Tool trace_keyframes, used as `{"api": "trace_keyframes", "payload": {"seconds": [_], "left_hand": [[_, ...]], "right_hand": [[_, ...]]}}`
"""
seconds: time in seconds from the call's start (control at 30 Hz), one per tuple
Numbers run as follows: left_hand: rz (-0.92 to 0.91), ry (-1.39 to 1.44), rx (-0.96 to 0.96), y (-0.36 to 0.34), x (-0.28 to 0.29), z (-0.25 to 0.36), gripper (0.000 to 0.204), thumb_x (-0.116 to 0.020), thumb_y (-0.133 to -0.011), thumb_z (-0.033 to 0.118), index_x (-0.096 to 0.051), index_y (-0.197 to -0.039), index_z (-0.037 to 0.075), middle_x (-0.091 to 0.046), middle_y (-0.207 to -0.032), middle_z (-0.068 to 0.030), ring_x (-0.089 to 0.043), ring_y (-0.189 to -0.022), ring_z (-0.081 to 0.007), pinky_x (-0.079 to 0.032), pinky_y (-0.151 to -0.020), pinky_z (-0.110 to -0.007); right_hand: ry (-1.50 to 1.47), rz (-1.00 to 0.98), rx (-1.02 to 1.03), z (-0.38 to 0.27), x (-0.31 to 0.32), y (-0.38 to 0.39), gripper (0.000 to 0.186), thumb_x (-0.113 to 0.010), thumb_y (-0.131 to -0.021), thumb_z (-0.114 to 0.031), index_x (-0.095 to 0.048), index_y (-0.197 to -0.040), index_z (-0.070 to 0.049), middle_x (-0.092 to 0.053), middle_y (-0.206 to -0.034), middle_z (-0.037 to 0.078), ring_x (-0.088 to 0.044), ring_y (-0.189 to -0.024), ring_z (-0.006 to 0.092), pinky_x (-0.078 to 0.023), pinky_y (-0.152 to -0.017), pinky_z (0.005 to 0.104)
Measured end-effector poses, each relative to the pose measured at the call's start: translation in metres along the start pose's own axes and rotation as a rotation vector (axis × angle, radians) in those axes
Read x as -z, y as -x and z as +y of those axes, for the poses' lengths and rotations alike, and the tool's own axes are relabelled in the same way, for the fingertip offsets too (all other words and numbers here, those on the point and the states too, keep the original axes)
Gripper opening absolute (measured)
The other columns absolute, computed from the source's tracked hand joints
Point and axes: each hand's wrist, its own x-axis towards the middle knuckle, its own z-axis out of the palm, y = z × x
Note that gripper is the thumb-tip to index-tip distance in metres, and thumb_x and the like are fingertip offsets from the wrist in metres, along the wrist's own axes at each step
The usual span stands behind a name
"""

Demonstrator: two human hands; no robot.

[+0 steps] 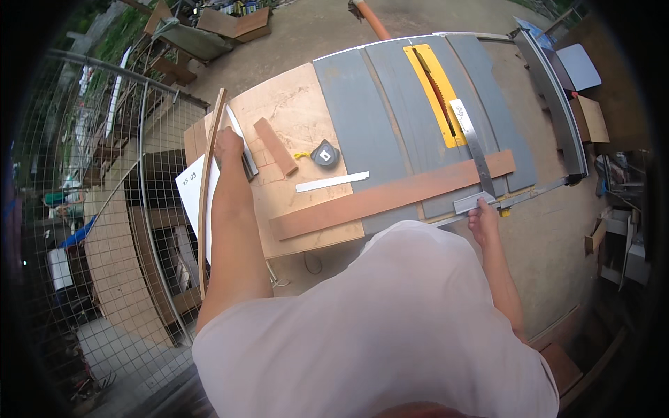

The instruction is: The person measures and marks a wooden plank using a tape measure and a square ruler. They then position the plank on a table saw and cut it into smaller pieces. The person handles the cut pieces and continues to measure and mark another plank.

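Plank (390,196) between hands, square (474,153) at right hand (483,217)

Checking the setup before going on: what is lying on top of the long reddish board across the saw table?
A metal square crosses the long reddish board near its right end, its stock held by the right hand. Whatever part of the board lies under the blade is covered; the rest of the board is bare.

A matt grey metal table saw top (390,104) is being shown, with a glossy yellow plastic insert (433,90). A smooth reddish wooden board (390,195) is being crossed by a brushed metal square (474,150). Pale, matt plywood (293,118) is being covered partly by a white strip (332,182).
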Motion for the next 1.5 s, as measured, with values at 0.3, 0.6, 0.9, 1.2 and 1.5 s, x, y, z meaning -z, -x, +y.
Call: {"api": "trace_keyframes", "payload": {"seconds": [0.3,0.6,0.9,1.2,1.5], "left_hand": [[-0.133,-0.046,-0.176,-0.074,-0.037,-0.040,0.029,-0.052,-0.088,0.014,-0.071,-0.106,0.001,-0.071,-0.109,-0.0219,-0.067,-0.105,-0.0400,-0.052,-0.092,-0.048],[-0.166,-0.052,-0.319,-0.097,-0.039,-0.056,0.020,-0.069,-0.086,0.017,-0.072,-0.098,0.001,-0.072,-0.102,-0.0221,-0.069,-0.095,-0.0373,-0.054,-0.084,-0.045],[-0.445,0.004,-0.344,-0.113,-0.043,-0.018,0.016,-0.069,-0.080,0.010,-0.071,-0.086,-0.005,-0.072,-0.081,-0.0254,-0.072,-0.074,-0.0346,-0.056,-0.064,-0.045],[-0.096,-0.091,-0.318,-0.136,-0.066,-0.049,0.027,-0.062,-0.085,0.010,-0.066,-0.109,-0.001,-0.068,-0.103,-0.0231,-0.068,-0.096,-0.0398,-0.054,-0.079,-0.046],[0.292,0.640,-0.554,-0.108,0.009,0.061,0.054,-0.054,-0.087,0.004,-0.052,-0.140,0.004,-0.063,-0.116,-0.0135,-0.062,-0.107,-0.0285,-0.049,-0.088,-0.039]], "right_hand": [[-0.003,0.095,0.028,0.001,-0.006,0.018,0.030,-0.051,-0.103,-0.043,-0.052,-0.109,-0.013,-0.055,-0.075,0.001,-0.048,-0.054,0.0091,-0.040,-0.047,0.0263],[0.003,0.116,0.049,0.016,-0.009,0.031,0.033,-0.053,-0.103,-0.043,-0.053,-0.110,-0.011,-0.057,-0.078,0.001,-0.051,-0.057,0.0088,-0.043,-0.049,0.0255],[0.004,0.270,0.113,0.037,0.010,0.054,0.034,-0.057,-0.102,-0.036,-0.059,-0.111,-0.004,-0.059,-0.077,0.003,-0.052,-0.056,0.0095,-0.045,-0.046,0.0256],[0.057,0.336,0.157,0.049,0.025,0.063,0.032,-0.061,-0.098,-0.031,-0.060,-0.114,-0.003,-0.061,-0.077,0.004,-0.053,-0.058,0.0108,-0.043,-0.045,0.0269],[0.380,0.625,0.593,0.014,0.040,0.099,0.024,-0.066,-0.091,-0.025,-0.066,-0.095,-0.001,-0.066,-0.078,0.009,-0.063,-0.074,0.0174,-0.051,-0.069,0.0340]]}}
